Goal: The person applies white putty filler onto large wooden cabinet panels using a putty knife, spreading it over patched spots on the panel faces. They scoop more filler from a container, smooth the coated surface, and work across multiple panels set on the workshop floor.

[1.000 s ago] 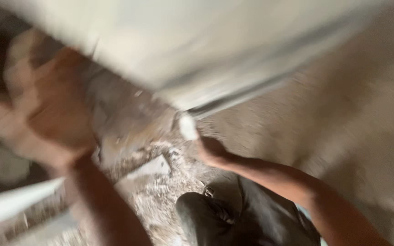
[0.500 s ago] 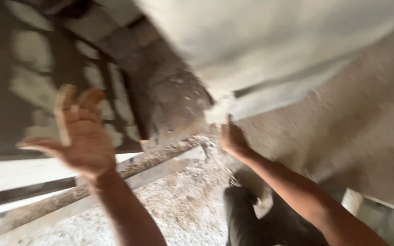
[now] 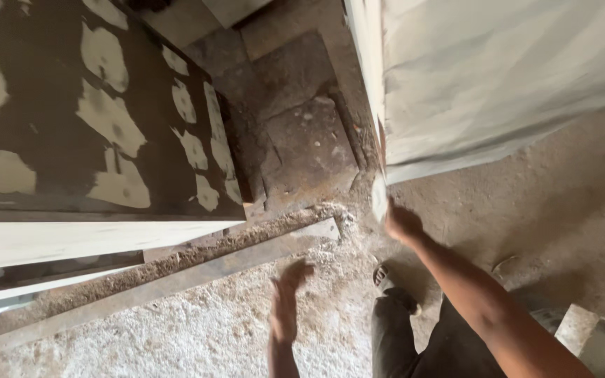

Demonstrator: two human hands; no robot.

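Observation:
A large pale panel (image 3: 498, 84) stands on edge at the upper right, its lower corner resting near the dusty floor. My right hand (image 3: 402, 222) is curled around that lower corner, arm stretched out from the lower right. Held free in the air above the sawdust, my left hand (image 3: 285, 301) is open with fingers apart, touching nothing. My shoe (image 3: 385, 274) and dark trouser leg (image 3: 400, 336) sit just below the right hand.
A dark board with pale filler patches (image 3: 106, 119) lies on a stack at the left. A long wooden strip (image 3: 176, 280) lies slantwise on the floor beside a bed of sawdust (image 3: 162, 336). Stone slabs (image 3: 302, 126) lie behind; a pale block (image 3: 575, 325) sits at lower right.
The pale panel has swung from overhead to the upper right, my right hand staying at its corner. My left hand has dropped from the left side to low centre.

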